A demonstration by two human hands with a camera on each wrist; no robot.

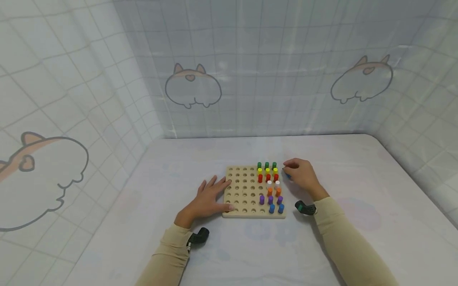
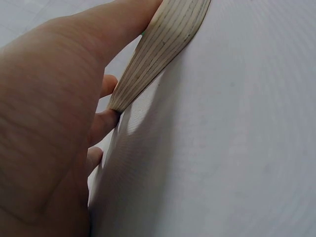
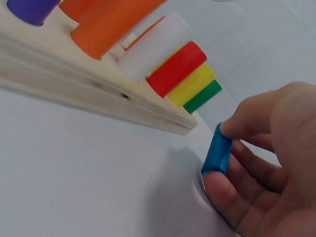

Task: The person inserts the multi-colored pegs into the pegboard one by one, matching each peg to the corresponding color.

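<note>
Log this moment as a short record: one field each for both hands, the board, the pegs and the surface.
left hand: left hand rests flat, fingers straight, on the left edge of the pegboard
right hand: right hand pinches a blue peg just right of the board
board: wooden, many holes unfilled
pegs: coloured pegs stand in the board's right columns
surface: white table

- The pegboard [image 1: 247, 194] is showing pale, matt wood; its edge [image 3: 94, 96], upper left of the right wrist view, is showing layered plywood grain
- The blue peg [image 3: 216, 150] is looking smooth, faintly glossy, like plastic
- The table cover [image 1: 250, 246] is appearing matt, finely ribbed
- The sleeves [image 1: 343, 238] are looking like soft cloth
</note>
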